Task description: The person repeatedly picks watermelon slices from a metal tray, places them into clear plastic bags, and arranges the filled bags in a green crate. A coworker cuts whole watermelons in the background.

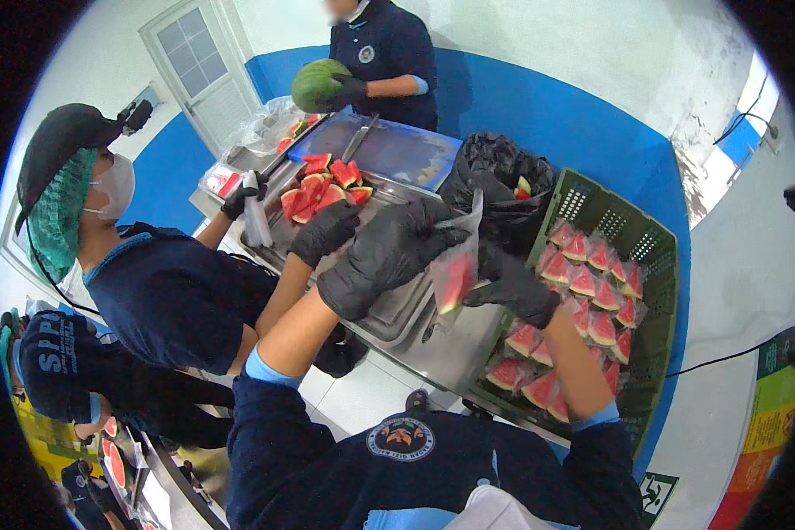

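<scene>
Between my hands hangs a clear plastic bag (455, 276) with a red watermelon wedge inside, rind downward. My left hand (389, 256), in a black glove, pinches the bag near its upper part. From the other side my right hand (514, 287), also black-gloved, closes its fingers on the bag's edge beside the wedge; the exact grip is partly hidden. Below them lies a metal tray (397, 311) on a steel table. Cut watermelon pieces (314, 196) are heaped at the tray's far left end.
At right, a green crate (661, 238) holds many bagged wedges (581, 281). A black rubbish bag (490, 168) stands behind the tray. A co-worker (168, 283) at left holds a plastic bag; another (384, 62) holds a whole watermelon (320, 86) near a knife (359, 137) on a blue board (406, 163).
</scene>
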A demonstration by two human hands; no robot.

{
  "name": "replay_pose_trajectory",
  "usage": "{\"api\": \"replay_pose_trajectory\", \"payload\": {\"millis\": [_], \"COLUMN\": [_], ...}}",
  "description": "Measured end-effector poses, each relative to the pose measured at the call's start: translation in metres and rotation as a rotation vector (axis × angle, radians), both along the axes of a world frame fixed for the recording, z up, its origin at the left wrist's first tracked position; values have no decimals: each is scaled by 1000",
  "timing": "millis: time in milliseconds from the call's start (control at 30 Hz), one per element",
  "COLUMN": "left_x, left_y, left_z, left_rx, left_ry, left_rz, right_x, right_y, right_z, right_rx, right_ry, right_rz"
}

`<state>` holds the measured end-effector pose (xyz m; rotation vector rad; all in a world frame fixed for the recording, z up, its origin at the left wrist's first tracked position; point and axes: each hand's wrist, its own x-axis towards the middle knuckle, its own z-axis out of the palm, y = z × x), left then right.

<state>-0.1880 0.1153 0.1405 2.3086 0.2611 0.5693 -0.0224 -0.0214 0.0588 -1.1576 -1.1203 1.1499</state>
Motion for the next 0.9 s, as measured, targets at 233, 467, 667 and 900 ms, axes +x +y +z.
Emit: {"api": "replay_pose_trajectory", "payload": {"millis": [233,467,667,900], "left_x": [0,10,41,151], "left_y": [-3,-28,-64,-67], "left_z": [10,-27,-62,-80], "left_rx": [-486,266,595,418], "left_ry": [43,213,77,-277], "left_rz": [-56,-410,-344,-203], "right_x": [-2,20,42,118], "right_y": [-4,-19,-62,-95], "right_z": [-26,-62,-65,-20], "right_rx": [-118,-66,12,329], "right_ry": [-81,231,333,66], "right_rz": [-117,-119,-137,-347]}}
